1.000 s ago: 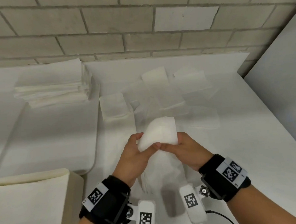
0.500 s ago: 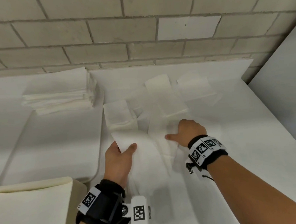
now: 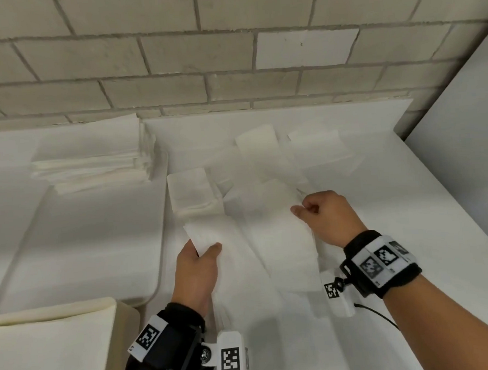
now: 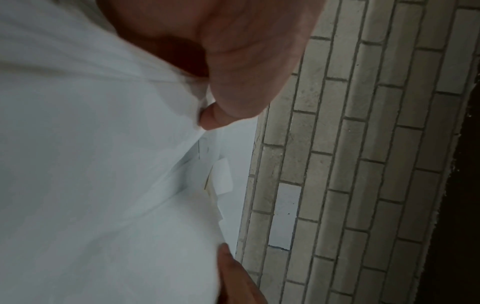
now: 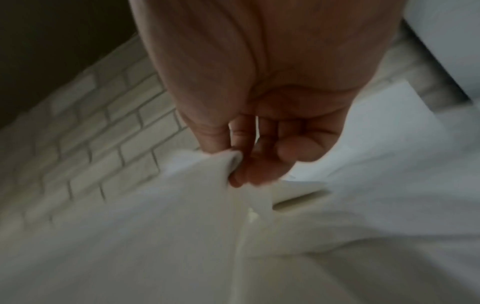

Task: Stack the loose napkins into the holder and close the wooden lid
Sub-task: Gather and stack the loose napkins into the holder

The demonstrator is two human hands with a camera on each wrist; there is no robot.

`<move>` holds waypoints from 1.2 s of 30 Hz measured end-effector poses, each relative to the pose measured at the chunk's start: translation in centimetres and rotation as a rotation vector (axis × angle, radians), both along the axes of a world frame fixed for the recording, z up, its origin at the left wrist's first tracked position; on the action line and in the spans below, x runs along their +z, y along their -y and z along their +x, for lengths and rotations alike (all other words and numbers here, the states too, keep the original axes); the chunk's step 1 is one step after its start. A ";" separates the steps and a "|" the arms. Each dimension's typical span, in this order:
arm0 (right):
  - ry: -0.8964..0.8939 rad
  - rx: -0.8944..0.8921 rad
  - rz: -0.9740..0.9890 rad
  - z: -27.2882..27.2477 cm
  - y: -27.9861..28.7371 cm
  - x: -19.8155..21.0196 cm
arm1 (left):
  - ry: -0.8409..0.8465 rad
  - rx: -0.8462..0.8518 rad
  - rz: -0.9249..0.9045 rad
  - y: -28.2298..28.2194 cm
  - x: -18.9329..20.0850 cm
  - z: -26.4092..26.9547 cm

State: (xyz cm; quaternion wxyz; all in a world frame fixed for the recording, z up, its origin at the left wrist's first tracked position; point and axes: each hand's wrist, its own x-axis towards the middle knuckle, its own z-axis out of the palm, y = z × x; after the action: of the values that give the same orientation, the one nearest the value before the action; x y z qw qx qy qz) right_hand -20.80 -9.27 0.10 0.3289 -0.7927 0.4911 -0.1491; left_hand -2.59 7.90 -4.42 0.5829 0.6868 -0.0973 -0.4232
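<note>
Several loose white napkins (image 3: 264,166) lie scattered over the middle of the white table (image 3: 411,231). My left hand (image 3: 206,248) holds a small bundle of napkins (image 3: 203,236) by its near corner, thumb on top; the left wrist view shows the thumb (image 4: 215,115) pressed on the white paper (image 4: 91,164). To its right, my right hand (image 3: 298,210) pinches the edge of one long napkin (image 3: 280,239) between thumb and forefinger, seen close up as the right hand (image 5: 233,164) on the napkin (image 5: 182,195). A cream box (image 3: 61,347), perhaps the holder, stands at the bottom left. No wooden lid shows.
A tall pile of folded napkins (image 3: 93,165) sits at the back left on a white board (image 3: 83,246). A brick wall (image 3: 230,71) closes the far side. A grey panel (image 3: 468,142) stands along the table's right edge.
The hands, which held one bundle together near my body, have parted. The left kept the bundle and moved left; the right reached forward and pinched a loose napkin.
</note>
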 end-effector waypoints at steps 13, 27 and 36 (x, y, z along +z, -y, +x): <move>0.682 -0.020 0.721 1.4 -4.0 4.0 | -0.140 -0.117 -0.046 1.5 0.9 -0.9; 0.065 0.181 0.506 2.0 -6.0 -2.4 | -0.023 -0.088 -0.230 1.4 1.8 -1.5; 0.573 0.101 0.657 0.7 -5.9 -2.5 | 0.076 -0.014 -0.665 2.5 8.7 -1.0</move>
State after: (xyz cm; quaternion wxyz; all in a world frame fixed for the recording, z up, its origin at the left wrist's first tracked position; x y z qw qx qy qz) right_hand -20.09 -3.33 -2.37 0.6935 -0.5956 0.3620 -0.1824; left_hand -3.55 5.43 4.27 0.7680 0.4735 -0.2566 -0.3465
